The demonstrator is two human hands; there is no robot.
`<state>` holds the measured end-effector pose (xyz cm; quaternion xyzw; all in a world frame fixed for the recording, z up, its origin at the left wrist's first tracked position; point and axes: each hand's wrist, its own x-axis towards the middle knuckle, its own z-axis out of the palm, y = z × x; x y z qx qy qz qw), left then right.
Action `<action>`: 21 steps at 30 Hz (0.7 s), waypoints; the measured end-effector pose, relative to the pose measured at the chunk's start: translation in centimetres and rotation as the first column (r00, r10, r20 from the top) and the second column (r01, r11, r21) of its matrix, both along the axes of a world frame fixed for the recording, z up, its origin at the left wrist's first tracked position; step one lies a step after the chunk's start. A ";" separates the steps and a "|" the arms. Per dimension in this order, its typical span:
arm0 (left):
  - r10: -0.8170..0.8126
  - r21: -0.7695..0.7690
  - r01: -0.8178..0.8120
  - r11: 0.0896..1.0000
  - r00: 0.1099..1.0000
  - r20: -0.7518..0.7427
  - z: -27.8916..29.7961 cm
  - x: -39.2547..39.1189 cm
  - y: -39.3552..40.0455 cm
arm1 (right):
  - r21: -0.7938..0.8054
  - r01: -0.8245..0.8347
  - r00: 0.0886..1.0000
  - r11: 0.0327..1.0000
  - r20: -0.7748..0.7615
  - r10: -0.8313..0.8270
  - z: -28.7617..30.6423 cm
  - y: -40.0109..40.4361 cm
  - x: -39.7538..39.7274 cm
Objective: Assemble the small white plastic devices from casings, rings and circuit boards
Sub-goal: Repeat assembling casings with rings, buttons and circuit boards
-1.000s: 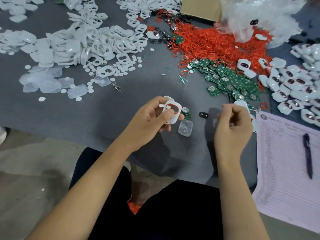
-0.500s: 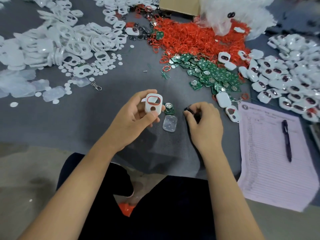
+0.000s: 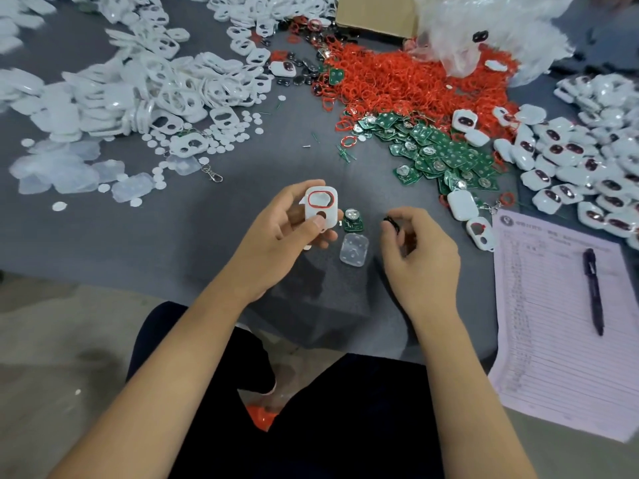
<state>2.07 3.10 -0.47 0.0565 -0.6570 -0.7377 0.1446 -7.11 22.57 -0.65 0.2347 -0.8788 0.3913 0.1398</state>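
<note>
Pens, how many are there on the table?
1. The pen lies on the paper sheet at the right edge of the table, beside the right hand. Others could be hidden under the piles.

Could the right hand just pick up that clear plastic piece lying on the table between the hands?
Probably not yet: the clear piece lies uncovered beside the right hand, but its fingers already pinch a small dark part.

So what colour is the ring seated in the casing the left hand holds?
Red: the ring lines the larger opening of the white casing; the head view shows it clearly.
</note>
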 end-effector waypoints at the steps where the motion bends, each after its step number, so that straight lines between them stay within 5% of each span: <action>1: 0.018 0.016 -0.018 1.000 1.000 -0.008 0.0 0.0 0.0 | 0.061 0.033 0.999 0.998 -0.006 -0.033 0.0 0.0 0.0; 9: 0.227 0.111 -0.221 0.969 0.973 -0.048 -0.2 -0.2 -0.1 | 0.159 0.132 0.991 0.978 -0.054 -0.125 0.2 -0.6 0.2; 14: 0.313 0.133 -0.309 0.942 0.950 -0.014 -0.5 -0.6 -0.5 | 0.146 -0.149 0.919 0.978 -0.346 0.191 0.0 -1.6 0.9; 21: 0.306 0.088 -0.303 0.949 0.952 -0.020 -0.6 -0.5 -0.4 | 0.288 -0.236 0.891 0.928 -0.317 0.325 -0.1 -5.0 1.9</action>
